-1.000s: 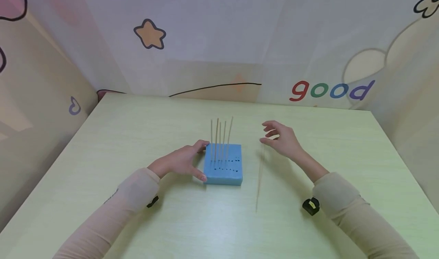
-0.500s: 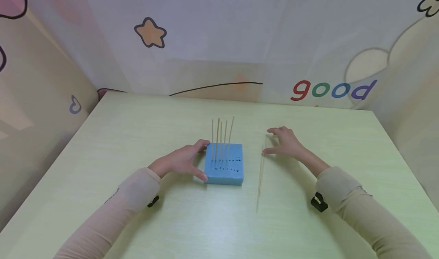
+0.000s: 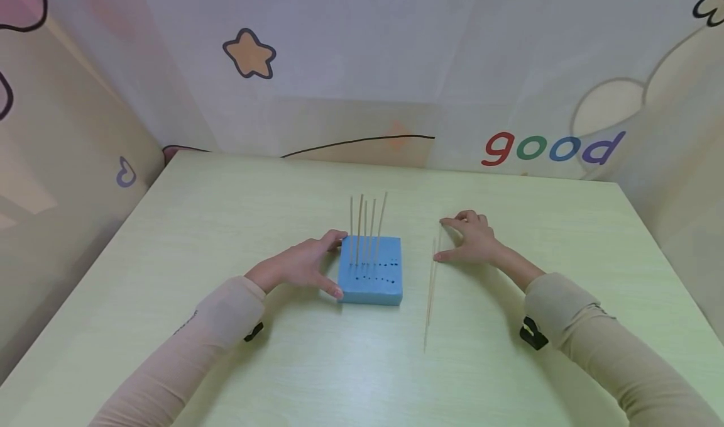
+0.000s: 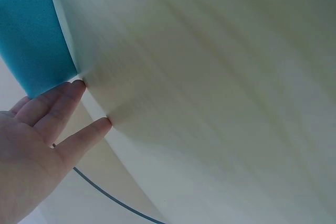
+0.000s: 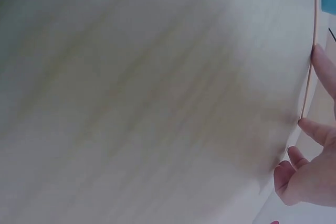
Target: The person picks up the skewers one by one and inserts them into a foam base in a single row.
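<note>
A blue foam block (image 3: 371,288) with small holes lies on the table, several thin wooden skewers (image 3: 359,232) standing upright in it. My left hand (image 3: 296,263) rests at the block's left side, thumb at the near corner and fingers at the far one. In the left wrist view its fingers (image 4: 65,103) are straight beside the foam. To the right, a few loose skewers (image 3: 432,288) lie lengthwise on the table. My right hand (image 3: 472,241) touches them at their far end, index finger and thumb spread apart; the right wrist view shows both fingertips along a skewer (image 5: 307,90).
The pale table (image 3: 254,188) reaches back to a printed cloth (image 3: 351,49) with a star and the word "good". Cloth also hangs at both sides. Black wrist straps (image 3: 533,334) show beneath the sleeves.
My right hand has come down toward the loose skewers, and its index finger has lowered onto their far end. My left hand and the foam block stay in place.
</note>
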Demonstrator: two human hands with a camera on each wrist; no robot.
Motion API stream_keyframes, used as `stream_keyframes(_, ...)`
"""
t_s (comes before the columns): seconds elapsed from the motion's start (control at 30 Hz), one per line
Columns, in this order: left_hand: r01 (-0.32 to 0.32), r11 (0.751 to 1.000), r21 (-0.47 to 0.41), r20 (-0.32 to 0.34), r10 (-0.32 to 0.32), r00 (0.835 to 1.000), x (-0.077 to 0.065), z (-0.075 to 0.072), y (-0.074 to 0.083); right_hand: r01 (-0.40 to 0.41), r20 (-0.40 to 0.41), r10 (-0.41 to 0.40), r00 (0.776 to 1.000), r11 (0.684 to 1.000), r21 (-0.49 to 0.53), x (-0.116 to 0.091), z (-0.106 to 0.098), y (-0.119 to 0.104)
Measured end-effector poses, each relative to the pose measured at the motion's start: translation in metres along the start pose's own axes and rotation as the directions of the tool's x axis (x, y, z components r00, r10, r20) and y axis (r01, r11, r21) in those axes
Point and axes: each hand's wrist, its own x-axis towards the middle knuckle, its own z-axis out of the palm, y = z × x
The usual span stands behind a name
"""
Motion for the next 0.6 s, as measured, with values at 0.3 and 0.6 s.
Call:
stream_keyframes(0.3, -0.004, 1.0, 0.007, -0.001, 0.004, 1.0, -0.0006, 0.0003, 0.0002, -0.03, -0.003, 0.031, 1.0, 0.998, 0.055, 0.0006, 0.0004, 0.0002)
stream_keyframes(0.6, 0.02, 1.0, -0.001, 0.005, -0.02, 1.0, -0.0006, 0.0003, 0.0026, -0.081, -0.026, 0.087, 0.996, 0.98, 0.184, 0.0023, -0.0018, -0.0029)
